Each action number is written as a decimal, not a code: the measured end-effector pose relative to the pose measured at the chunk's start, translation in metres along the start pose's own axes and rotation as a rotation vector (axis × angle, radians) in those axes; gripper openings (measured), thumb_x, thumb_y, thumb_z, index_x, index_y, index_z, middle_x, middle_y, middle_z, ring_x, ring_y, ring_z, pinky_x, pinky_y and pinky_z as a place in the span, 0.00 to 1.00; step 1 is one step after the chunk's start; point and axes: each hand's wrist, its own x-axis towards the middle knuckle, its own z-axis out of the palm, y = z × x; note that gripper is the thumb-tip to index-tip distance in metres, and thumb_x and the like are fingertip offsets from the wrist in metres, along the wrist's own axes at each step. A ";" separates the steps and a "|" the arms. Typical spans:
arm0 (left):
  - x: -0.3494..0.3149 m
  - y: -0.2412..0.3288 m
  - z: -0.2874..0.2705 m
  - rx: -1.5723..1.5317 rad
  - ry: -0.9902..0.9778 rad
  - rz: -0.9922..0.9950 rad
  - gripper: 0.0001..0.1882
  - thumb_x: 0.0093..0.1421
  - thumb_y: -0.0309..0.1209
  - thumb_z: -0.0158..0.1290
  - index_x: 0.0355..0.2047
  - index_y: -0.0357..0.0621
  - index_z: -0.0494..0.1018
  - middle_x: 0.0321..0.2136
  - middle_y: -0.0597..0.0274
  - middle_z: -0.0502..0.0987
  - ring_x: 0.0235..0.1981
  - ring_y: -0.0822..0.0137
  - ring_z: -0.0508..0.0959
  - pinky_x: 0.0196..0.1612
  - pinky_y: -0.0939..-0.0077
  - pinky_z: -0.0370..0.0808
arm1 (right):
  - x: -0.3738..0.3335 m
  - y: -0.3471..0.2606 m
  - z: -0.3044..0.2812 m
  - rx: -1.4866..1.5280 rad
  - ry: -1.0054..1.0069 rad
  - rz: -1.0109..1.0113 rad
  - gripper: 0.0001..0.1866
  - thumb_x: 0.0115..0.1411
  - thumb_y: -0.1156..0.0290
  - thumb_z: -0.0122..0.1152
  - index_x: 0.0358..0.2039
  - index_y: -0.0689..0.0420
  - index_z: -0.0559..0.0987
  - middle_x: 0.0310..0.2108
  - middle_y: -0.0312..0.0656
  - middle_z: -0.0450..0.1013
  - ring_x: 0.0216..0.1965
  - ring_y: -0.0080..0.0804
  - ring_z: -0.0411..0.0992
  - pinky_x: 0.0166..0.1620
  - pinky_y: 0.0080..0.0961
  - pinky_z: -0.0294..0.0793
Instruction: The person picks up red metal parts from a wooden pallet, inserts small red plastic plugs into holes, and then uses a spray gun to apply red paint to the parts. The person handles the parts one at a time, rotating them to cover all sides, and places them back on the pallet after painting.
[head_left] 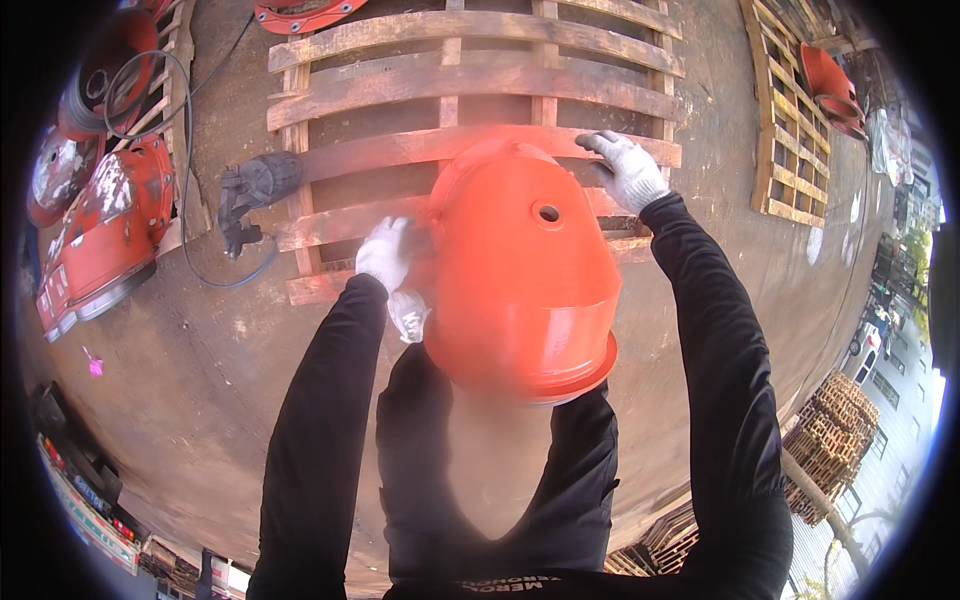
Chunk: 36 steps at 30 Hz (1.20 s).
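Observation:
A large orange-red painted metal pipe fitting [520, 270], with a round hole in its upper side and a flange at its near end, stands between my legs and the wooden pallet [350, 97]. My left hand [385, 252], in a white glove, is close to the fitting's left side with fingers stretched out; a blur hides whether it touches. On the far right side, my gloved right hand [625, 168] is open above the pallet, fingers apart and holding nothing. Left of the fitting, a dark grey tool with a handle [260, 185] lies at the pallet's left edge.
A thin hose [190, 190] curves across the ground at left. More red castings [110, 225] lie by a pallet there, and another red part [310, 12] is at the far edge. A second pallet [790, 150] carries red parts at far right. Stacked pallets [832, 430] stand lower right.

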 end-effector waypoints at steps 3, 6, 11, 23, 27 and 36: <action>0.022 -0.014 0.017 0.064 -0.079 0.025 0.31 0.55 0.24 0.64 0.60 0.50 0.71 0.55 0.51 0.75 0.58 0.46 0.75 0.60 0.54 0.74 | 0.049 0.022 0.025 -0.056 -0.176 -0.160 0.26 0.59 0.76 0.65 0.59 0.48 0.76 0.53 0.45 0.75 0.54 0.50 0.76 0.56 0.45 0.77; 0.036 -0.022 0.031 0.098 -0.118 0.025 0.32 0.54 0.25 0.65 0.60 0.51 0.71 0.55 0.52 0.74 0.58 0.46 0.75 0.61 0.55 0.74 | 0.097 0.030 0.056 -0.096 -0.343 -0.216 0.27 0.58 0.76 0.66 0.59 0.47 0.76 0.54 0.44 0.75 0.55 0.49 0.75 0.57 0.45 0.77; 0.052 -0.021 0.044 0.035 -0.124 0.034 0.30 0.53 0.26 0.66 0.58 0.50 0.73 0.52 0.54 0.75 0.57 0.48 0.75 0.60 0.57 0.74 | 0.136 0.036 0.098 -0.142 -0.397 -0.419 0.26 0.59 0.77 0.65 0.59 0.48 0.76 0.52 0.44 0.75 0.54 0.51 0.75 0.53 0.43 0.78; 0.069 -0.027 0.063 -0.029 -0.042 0.170 0.25 0.52 0.27 0.66 0.52 0.52 0.75 0.45 0.55 0.76 0.51 0.48 0.77 0.54 0.56 0.76 | 0.158 0.046 0.140 0.012 -0.398 -0.514 0.17 0.58 0.77 0.59 0.48 0.48 0.80 0.46 0.43 0.75 0.50 0.51 0.77 0.49 0.42 0.78; 0.077 -0.024 0.062 -0.021 -0.042 0.218 0.23 0.51 0.26 0.66 0.49 0.52 0.75 0.44 0.56 0.76 0.49 0.48 0.78 0.53 0.57 0.76 | 0.160 0.051 0.145 0.047 -0.441 -0.513 0.13 0.57 0.75 0.59 0.43 0.49 0.81 0.41 0.42 0.75 0.46 0.51 0.77 0.46 0.43 0.77; 0.062 -0.014 0.029 -0.125 0.135 0.095 0.12 0.57 0.27 0.65 0.40 0.45 0.76 0.37 0.54 0.76 0.41 0.47 0.79 0.43 0.59 0.77 | 0.114 0.084 0.122 0.369 -0.189 -0.186 0.14 0.56 0.77 0.69 0.44 0.53 0.82 0.43 0.43 0.78 0.46 0.49 0.79 0.48 0.37 0.81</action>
